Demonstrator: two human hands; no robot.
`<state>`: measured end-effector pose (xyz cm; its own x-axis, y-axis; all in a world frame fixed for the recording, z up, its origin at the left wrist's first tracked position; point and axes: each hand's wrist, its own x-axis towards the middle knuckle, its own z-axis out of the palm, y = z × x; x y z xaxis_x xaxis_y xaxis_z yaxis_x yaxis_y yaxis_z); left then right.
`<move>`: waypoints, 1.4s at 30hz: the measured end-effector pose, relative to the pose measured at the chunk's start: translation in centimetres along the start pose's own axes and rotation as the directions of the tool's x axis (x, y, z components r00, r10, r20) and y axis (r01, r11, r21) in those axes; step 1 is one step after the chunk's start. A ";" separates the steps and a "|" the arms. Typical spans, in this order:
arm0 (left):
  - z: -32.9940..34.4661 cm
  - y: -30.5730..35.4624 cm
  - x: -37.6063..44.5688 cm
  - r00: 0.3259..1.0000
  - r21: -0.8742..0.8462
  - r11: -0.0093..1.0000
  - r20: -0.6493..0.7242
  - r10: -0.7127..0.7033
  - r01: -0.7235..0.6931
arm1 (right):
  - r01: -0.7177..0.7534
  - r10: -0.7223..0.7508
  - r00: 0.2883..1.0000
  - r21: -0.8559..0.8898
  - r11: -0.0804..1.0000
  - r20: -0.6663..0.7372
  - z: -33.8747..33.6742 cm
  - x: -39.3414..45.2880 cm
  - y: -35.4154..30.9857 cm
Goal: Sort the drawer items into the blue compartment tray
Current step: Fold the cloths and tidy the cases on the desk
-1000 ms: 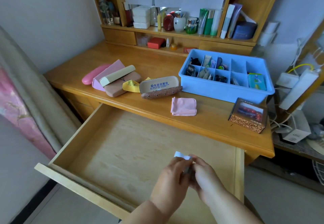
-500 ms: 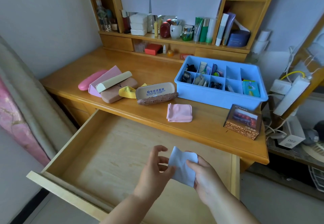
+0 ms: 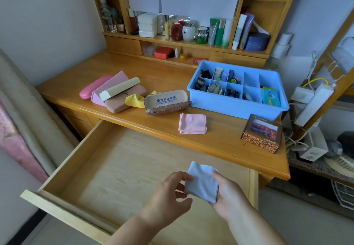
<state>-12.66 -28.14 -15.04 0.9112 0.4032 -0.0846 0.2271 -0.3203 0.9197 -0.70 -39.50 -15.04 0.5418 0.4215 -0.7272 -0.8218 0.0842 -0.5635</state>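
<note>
One pale blue cloth (image 3: 202, 184) at lower centre, over the open drawer (image 3: 115, 168), pinched by right hand (image 3: 229, 196); left hand (image 3: 170, 195) touching its edge, fingers loose. One blue tray (image 3: 237, 106) at right of centre on the desk (image 3: 153, 68), one pink cloth (image 3: 192, 124) just below, three glasses cases at left.

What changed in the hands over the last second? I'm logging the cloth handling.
The light blue cloth, first bunched between both hands, got spread flat. The right hand keeps holding it; the left hand opened, fingertips at its edge. Desk items and blue tray unchanged.

Right hand (image 3: 228, 195) palm-up with fingers cupped, left hand (image 3: 170, 196) beside it, thumb and fingers loosely spread
</note>
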 end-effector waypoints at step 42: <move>-1.7 2.8 2.8 0.980 -0.247 0.951 -0.016 -0.198 0.188 | 0.335 -0.299 0.939 -0.257 0.907 0.170 0.2 -0.6 -1.6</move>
<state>-10.04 -26.45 -12.03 0.8427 0.4720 -0.2588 0.3022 -0.0169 0.9531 0.27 -39.74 -13.63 0.7241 0.5245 -0.4478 -0.5183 -0.0147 -0.8551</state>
